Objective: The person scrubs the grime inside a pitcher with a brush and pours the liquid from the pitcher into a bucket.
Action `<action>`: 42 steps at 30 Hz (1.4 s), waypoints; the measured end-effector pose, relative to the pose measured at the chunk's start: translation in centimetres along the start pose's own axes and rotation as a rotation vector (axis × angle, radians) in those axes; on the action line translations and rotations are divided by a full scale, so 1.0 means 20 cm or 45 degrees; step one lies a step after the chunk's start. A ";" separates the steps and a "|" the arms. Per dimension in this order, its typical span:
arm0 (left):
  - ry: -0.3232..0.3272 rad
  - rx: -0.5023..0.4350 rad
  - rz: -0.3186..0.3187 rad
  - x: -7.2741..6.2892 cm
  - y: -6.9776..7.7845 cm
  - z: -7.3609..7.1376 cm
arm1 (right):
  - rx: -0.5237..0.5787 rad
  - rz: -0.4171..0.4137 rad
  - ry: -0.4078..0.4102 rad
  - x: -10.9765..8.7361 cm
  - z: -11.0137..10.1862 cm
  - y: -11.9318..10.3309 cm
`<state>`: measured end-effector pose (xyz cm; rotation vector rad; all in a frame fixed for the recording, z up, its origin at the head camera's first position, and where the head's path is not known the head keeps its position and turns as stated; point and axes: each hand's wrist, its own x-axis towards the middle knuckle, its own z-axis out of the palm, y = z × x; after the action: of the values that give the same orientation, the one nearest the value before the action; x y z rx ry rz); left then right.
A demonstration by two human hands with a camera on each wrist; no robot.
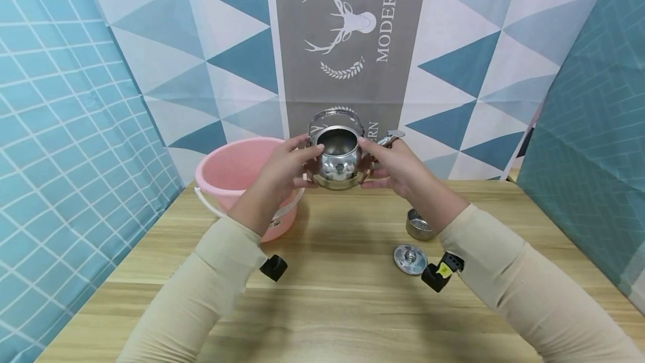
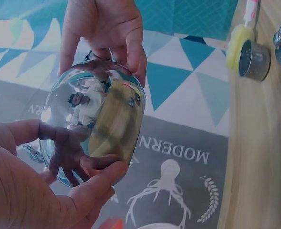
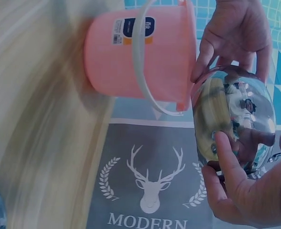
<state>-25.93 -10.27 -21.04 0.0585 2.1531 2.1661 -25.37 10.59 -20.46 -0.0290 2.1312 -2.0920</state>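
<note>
A shiny metal teapot (image 1: pixel 336 170) is held up above the table, lidless, its round mouth turned toward the head camera. My left hand (image 1: pixel 281 164) grips its left side, thumb near the rim and fingers lower down. On the other side, by the spout (image 1: pixel 389 139), my right hand (image 1: pixel 398 166) holds the body with its thumb by the rim. The wire-like loop handle (image 1: pixel 336 111) stands up behind the mouth. Both wrist views show the teapot's mirror-like body (image 2: pixel 83 114) between the two hands. The inside of the pot is dark.
A pink bucket (image 1: pixel 227 190) with a white handle stands at the table's back left. Right of centre lie the metal lid (image 1: pixel 410 260) and a small metal strainer cup (image 1: pixel 418 227). A yellow sponge brush (image 2: pixel 237 40) lies beside the cup. Patterned cloths hang behind and at both sides.
</note>
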 end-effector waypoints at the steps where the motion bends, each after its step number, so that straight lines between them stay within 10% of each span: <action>1: 0.006 -0.003 -0.002 0.00 0.00 -0.01 | 0.001 0.003 0.000 0.01 0.01 -0.01; 15: 0.108 -0.236 -0.062 0.03 0.06 -0.15 | 0.132 0.081 -0.011 0.11 0.11 -0.12; 42: 0.158 -0.327 -0.103 0.07 0.12 -0.35 | 0.288 -0.056 0.076 0.20 0.32 -0.17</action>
<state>-28.05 -17.21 -18.67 -0.1810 1.8781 2.4358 -28.92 3.64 -17.58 0.0128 1.9277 -2.3747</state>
